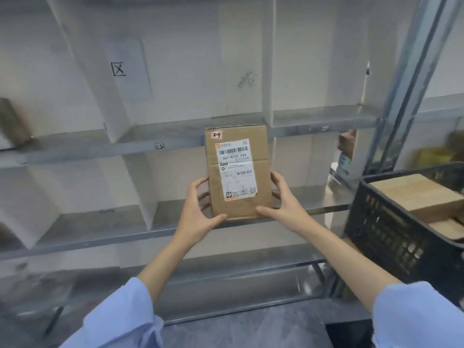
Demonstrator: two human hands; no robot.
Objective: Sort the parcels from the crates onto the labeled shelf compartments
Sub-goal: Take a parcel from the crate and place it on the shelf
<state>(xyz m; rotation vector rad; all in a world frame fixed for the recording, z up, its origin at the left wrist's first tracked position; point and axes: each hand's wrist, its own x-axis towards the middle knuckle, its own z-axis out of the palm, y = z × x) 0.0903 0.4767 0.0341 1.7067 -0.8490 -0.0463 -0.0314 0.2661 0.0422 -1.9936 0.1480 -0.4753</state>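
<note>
Pale wall [449, 51] at far right, softly lit; mottled grey floor [251, 331] lies below.

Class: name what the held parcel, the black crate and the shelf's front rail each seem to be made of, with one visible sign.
Parcel: brown cardboard, matte, by its folded flap seam; paper label stuck on. Crate: probably moulded plastic, black, slightly glossy, with a regular lattice of holes. Shelf rail: likely painted or galvanised steel, grey with dull sheen.

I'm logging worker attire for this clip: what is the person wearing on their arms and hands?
Loose light-blue fabric sleeves: the left sleeve and right sleeve end near the elbows, forearms uncovered. The left hand and right hand are ungloved; no watch or rings show.
</note>
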